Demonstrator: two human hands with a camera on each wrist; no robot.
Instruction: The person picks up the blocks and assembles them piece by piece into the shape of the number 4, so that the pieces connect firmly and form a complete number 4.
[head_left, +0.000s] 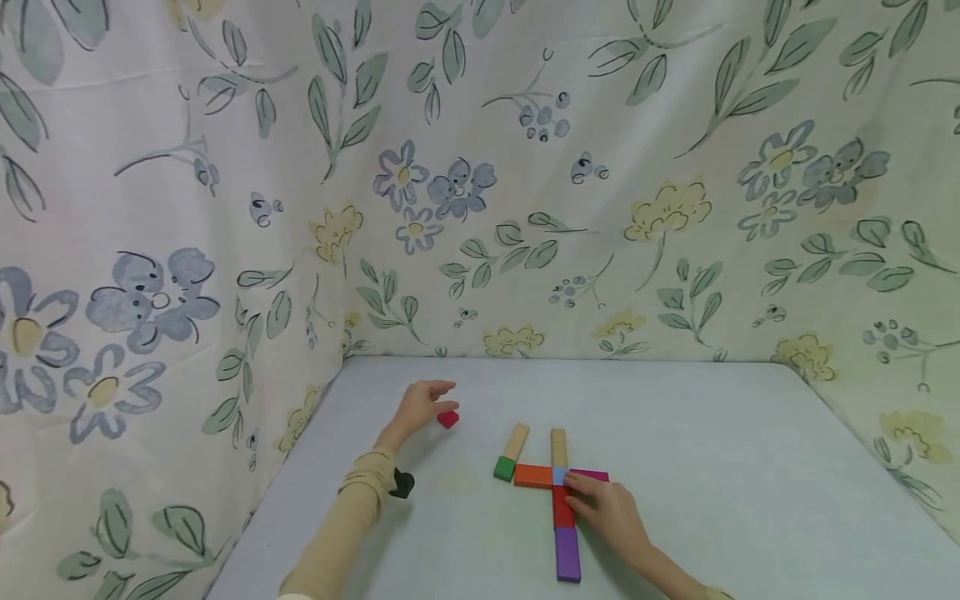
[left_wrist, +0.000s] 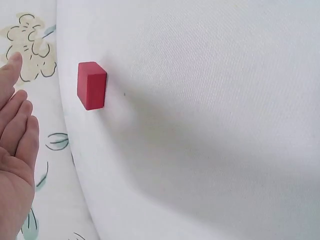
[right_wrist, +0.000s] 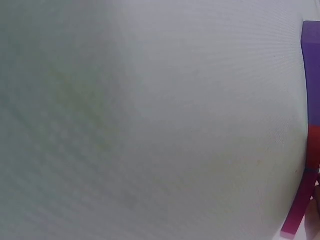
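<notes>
My left hand hovers near a small red block at the table's back left. Its fingers are extended and apart from the block; in the left wrist view bare table lies between the hand and the red block. My right hand touches a row of flat blocks with its fingertips, by the light blue block and the long red block. A purple block continues that row towards me. A magenta block, partly behind the fingers, extends right.
An orange block extends left of the light blue one, and a plain wooden block extends behind it. Further left, a green block meets a slanted wooden block. A floral cloth hangs behind the white table.
</notes>
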